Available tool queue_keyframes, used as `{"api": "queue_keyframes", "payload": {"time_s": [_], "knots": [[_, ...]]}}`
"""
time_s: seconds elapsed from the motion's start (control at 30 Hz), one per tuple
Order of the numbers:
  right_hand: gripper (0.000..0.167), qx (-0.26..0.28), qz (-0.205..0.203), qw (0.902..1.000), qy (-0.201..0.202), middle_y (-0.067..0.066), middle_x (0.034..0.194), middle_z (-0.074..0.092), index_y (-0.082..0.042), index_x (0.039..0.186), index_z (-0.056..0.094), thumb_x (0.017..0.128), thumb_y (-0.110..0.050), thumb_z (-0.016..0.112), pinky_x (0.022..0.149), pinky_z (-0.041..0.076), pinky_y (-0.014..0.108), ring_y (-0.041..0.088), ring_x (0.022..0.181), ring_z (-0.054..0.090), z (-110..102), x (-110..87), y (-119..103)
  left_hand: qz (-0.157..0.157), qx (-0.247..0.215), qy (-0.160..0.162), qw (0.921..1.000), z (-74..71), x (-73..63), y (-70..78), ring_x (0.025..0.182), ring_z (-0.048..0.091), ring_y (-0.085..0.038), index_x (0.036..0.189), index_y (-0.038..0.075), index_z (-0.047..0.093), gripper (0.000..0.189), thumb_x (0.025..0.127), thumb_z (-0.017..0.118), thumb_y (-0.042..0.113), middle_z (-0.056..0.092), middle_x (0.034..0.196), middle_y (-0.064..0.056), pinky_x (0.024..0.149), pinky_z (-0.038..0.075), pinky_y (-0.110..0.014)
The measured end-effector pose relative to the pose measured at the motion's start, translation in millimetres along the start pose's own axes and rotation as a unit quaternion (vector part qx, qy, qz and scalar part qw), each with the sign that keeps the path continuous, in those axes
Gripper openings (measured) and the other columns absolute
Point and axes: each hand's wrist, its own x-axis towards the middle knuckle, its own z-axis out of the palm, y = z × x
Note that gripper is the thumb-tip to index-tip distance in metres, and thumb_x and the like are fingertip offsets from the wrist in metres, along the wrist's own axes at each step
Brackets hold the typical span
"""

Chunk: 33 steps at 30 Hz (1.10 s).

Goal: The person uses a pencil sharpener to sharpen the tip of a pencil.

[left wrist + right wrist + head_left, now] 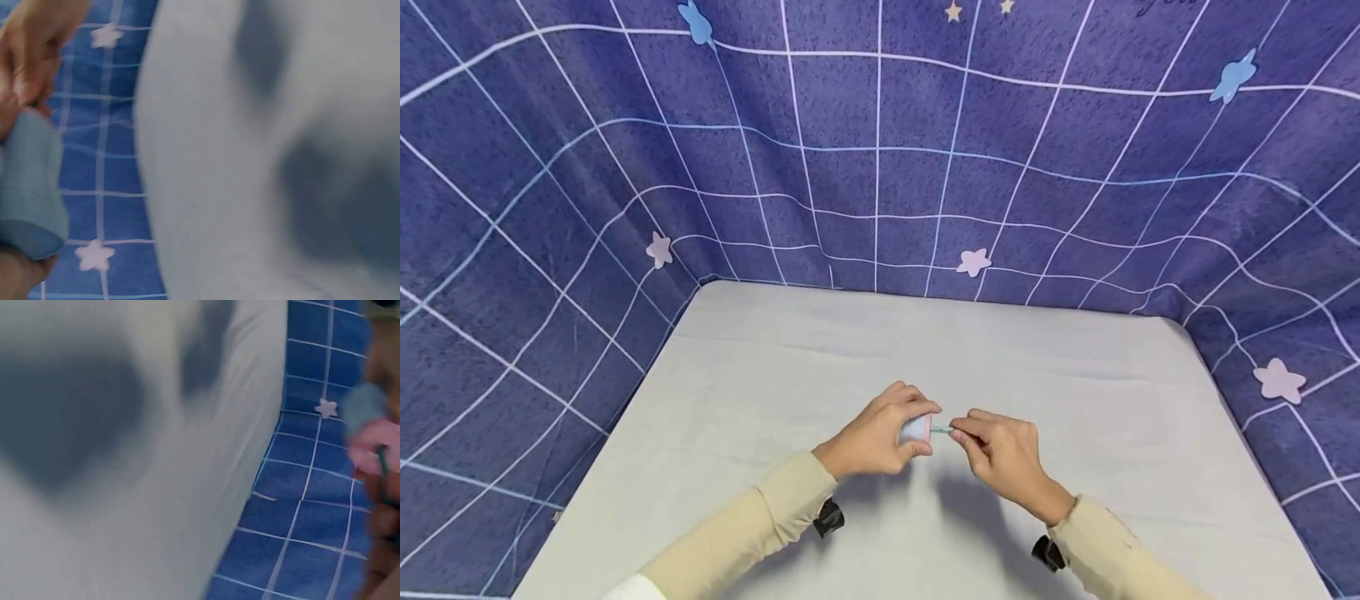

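Observation:
My left hand (876, 429) grips a small light-blue, waisted container (31, 181) between thumb and fingers, above the white surface. Its pink end (370, 449) faces my right hand (1006, 454). A thin green stick (941, 429) stands out from the middle of that pink end. The right thumb and fingertips pinch the stick's outer part, a short way from the container. In the left wrist view, the right fingertips come right up to the container's narrow end. How far the stick runs inside the container is hidden.
A white-covered table (760, 367) lies under both hands, with their shadows on it. Behind and beside it hangs a blue curtain (842, 183) with a grid and stars. Black wrist cameras, such as the left one (829, 517), hang below the sleeves.

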Motion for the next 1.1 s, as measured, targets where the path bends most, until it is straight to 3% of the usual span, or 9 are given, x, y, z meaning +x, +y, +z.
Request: {"api": "queue_keyframes", "payload": {"time_s": [0.07,0.13,0.27,0.37,0.47,0.67,0.73,0.93,1.1], "knots": [[0.010,0.108,0.122,0.9815,-0.101,-0.014,0.056,0.052,-0.012,0.079,0.076,0.085,-0.015,0.068,0.044,0.026,0.013,-0.005,0.047,0.033,-5.4,0.5,0.0,0.042,0.062,0.020,0.9970,9.8,-3.2,-0.9,0.096,0.052,-0.016,0.117,0.004,0.064,0.045,0.079,0.076,0.026,0.061,0.107,-0.004,0.086,0.046,-0.029],[0.015,0.228,0.241,0.9228,-0.196,-0.013,0.057,0.053,-0.005,0.084,0.076,0.087,-0.013,0.064,0.047,0.027,0.017,-0.001,0.049,0.031,-9.9,2.6,2.4,0.098,0.139,0.046,0.9844,18.5,-7.1,-2.3,0.094,0.052,-0.016,0.115,0.005,0.064,0.043,0.080,0.074,0.027,0.060,0.106,-0.004,0.082,0.045,-0.029],[0.021,0.415,0.386,0.7653,-0.305,-0.009,0.053,0.045,0.001,0.083,0.073,0.090,-0.010,0.056,0.044,0.022,0.019,0.004,0.046,0.025,-13.1,3.9,11.5,0.224,0.303,0.123,0.9181,30.5,-12.0,-5.3,0.087,0.056,-0.016,0.110,0.008,0.063,0.027,0.093,0.057,0.027,0.062,0.103,-0.004,0.075,0.046,-0.029],[0.021,0.455,0.411,0.7151,-0.336,-0.008,0.049,0.039,-0.003,0.082,0.073,0.091,-0.013,0.056,0.039,0.018,0.018,0.004,0.042,0.022,-12.7,2.3,14.4,0.278,0.367,0.174,0.8708,32.8,-13.2,-7.7,0.081,0.059,-0.015,0.106,0.009,0.064,0.028,0.101,0.041,0.024,0.065,0.098,-0.003,0.072,0.048,-0.028],[0.024,0.434,0.375,0.7518,-0.326,-0.008,0.051,0.039,0.003,0.089,0.072,0.092,-0.013,0.055,0.042,0.023,0.019,0.004,0.045,0.026,-11.3,2.8,13.2,0.278,0.363,0.177,0.8717,29.1,-12.7,-9.7,0.082,0.059,-0.015,0.107,0.007,0.063,0.026,0.101,0.041,0.020,0.065,0.098,-0.004,0.072,0.049,-0.028],[0.010,0.184,0.175,0.9501,-0.181,-0.008,0.064,0.054,-0.008,0.094,0.071,0.089,-0.014,0.064,0.048,0.035,0.018,-0.001,0.052,0.038,-4.7,2.6,3.1,0.144,0.209,0.096,0.9626,10.3,-8.6,-8.7,0.095,0.054,-0.019,0.114,0.003,0.061,0.043,0.081,0.072,0.028,0.061,0.105,-0.007,0.082,0.046,-0.031],[0.006,0.071,0.075,0.9897,-0.099,-0.009,0.069,0.059,-0.013,0.093,0.069,0.089,-0.016,0.066,0.047,0.036,0.018,0.000,0.052,0.042,-0.8,1.1,1.0,0.082,0.139,0.067,0.9845,2.2,-5.9,-6.0,0.096,0.053,-0.018,0.116,0.003,0.063,0.048,0.078,0.076,0.027,0.061,0.106,-0.006,0.083,0.046,-0.031],[0.027,-0.161,-0.157,0.9680,0.110,-0.002,0.071,0.058,-0.009,0.091,0.067,0.101,-0.022,0.045,0.046,0.036,0.023,0.012,0.053,0.049,10.6,0.7,6.0,-0.056,-0.019,-0.023,0.9980,-19.7,2.6,5.0,0.098,0.053,-0.015,0.121,0.003,0.063,0.047,0.081,0.075,0.024,0.063,0.108,-0.004,0.083,0.046,-0.030],[0.028,-0.162,-0.179,0.9601,0.142,-0.002,0.065,0.051,-0.007,0.086,0.067,0.100,-0.020,0.047,0.041,0.032,0.020,0.010,0.047,0.042,11.4,-0.2,6.0,-0.033,0.000,-0.012,0.9994,-14.9,3.7,9.8,0.099,0.053,-0.017,0.120,0.004,0.063,0.046,0.079,0.076,0.021,0.062,0.107,-0.005,0.085,0.045,-0.031]]}}
